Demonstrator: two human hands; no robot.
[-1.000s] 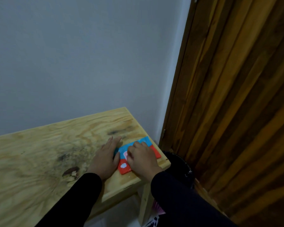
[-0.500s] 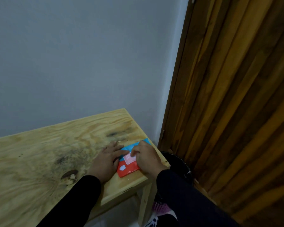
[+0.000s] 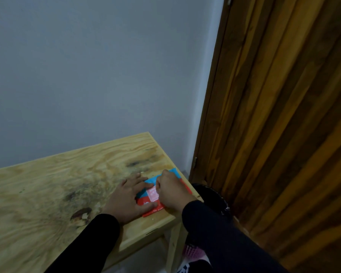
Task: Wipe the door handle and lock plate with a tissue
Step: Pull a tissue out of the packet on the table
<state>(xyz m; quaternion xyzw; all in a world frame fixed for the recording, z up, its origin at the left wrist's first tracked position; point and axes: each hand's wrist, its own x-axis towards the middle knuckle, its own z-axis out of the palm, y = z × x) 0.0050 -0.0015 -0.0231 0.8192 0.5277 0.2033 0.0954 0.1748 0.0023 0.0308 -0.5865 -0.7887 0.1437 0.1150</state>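
A flat red and blue tissue packet (image 3: pixel 150 197) lies at the right end of the wooden table (image 3: pixel 57 190). My left hand (image 3: pixel 129 198) presses flat on the packet's left side, fingers spread over it. My right hand (image 3: pixel 172 191) rests on the packet's right part, fingertips pinched at the pale pink flap in its middle. The brown wooden door (image 3: pixel 283 115) fills the right side; its handle and lock plate are out of view.
A grey wall (image 3: pixel 96 75) stands behind the table. A black bin (image 3: pixel 211 196) sits on the floor between the table's right end and the door. Something pink (image 3: pixel 191 252) lies below the table edge.
My left hand has slid further onto the packet. My right hand's fingers have closed on the pink flap at the packet's middle. The view shifted slightly.
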